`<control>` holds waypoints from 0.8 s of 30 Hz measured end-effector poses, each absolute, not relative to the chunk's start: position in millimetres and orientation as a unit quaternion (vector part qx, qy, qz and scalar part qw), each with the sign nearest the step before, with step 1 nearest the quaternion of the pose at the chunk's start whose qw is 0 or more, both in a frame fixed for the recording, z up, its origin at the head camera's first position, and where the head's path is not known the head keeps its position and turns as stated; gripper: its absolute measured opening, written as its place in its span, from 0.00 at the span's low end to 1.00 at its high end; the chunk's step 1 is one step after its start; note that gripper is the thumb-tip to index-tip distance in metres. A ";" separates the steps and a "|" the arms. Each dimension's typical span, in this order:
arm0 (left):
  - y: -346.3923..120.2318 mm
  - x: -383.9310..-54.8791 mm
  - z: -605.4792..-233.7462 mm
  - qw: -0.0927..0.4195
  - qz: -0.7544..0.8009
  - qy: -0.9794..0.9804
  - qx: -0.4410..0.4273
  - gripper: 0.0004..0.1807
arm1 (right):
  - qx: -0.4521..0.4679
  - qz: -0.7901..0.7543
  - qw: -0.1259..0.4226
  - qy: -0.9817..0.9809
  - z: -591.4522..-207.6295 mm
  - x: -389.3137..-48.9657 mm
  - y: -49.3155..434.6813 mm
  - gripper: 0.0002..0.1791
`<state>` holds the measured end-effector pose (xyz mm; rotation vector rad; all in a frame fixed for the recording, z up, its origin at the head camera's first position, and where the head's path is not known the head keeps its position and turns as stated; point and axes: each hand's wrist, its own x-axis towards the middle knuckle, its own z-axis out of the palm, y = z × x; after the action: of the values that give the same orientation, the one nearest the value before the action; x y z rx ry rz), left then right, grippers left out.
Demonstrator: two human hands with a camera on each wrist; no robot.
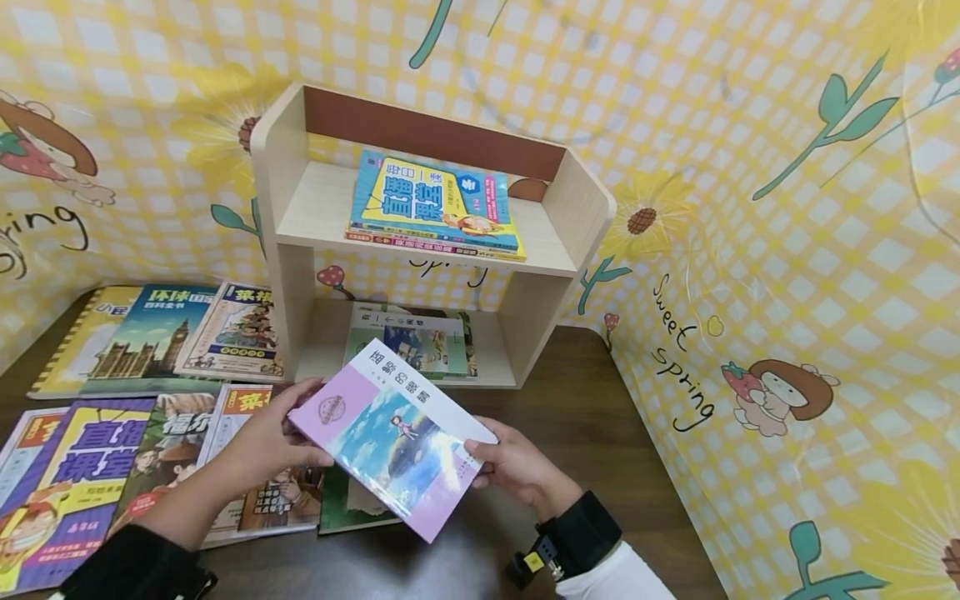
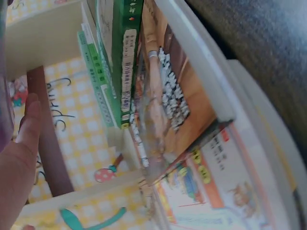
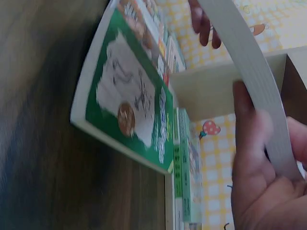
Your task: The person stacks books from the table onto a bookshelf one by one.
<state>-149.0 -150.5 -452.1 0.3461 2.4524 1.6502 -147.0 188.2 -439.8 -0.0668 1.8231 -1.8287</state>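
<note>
Both hands hold a pink and white book [image 1: 405, 433] in front of the shelf, its cover tilted up and showing a blue sky picture. My left hand [image 1: 281, 433] grips the upper left edge, and my right hand [image 1: 521, 471] pinches the right edge with the thumb on the cover. Seen from the right wrist, the book's page edge [image 3: 259, 81] runs between the thumb and fingers of the right hand [image 3: 261, 177]. Below the held book lies a green book [image 3: 129, 96] on the table, partly hidden in the head view.
A two-tier wooden shelf [image 1: 300, 200] stands behind. Its upper tier bears a stack of books [image 1: 435, 204]; more books [image 1: 420, 337] lie on the lower tier. Two rows of books, including a purple one [image 1: 90, 483], cover the left of the dark table [image 1: 600, 417].
</note>
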 end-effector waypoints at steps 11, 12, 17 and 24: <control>-137.8 -140.4 -435.3 0.081 0.495 0.850 0.162 0.71 | -0.077 -0.652 0.346 0.671 -423.7 -166.0 207.0 0.25; -137.0 -139.8 -434.5 0.079 0.493 0.851 0.160 0.72 | -0.077 -0.650 0.347 0.671 -422.5 -167.7 207.6 0.25; -134.5 -137.2 -433.9 0.062 0.473 0.866 0.150 0.72 | -0.078 -0.647 0.353 0.672 -418.3 -175.1 207.5 0.25; -132.4 -135.3 -433.6 0.069 0.470 0.870 0.136 0.72 | -0.082 -0.646 0.336 0.681 -419.0 -183.4 204.7 0.24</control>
<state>-135.3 -132.4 -433.6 0.4097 2.6181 1.4144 -183.4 204.7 -419.0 -0.2127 1.7763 -1.6837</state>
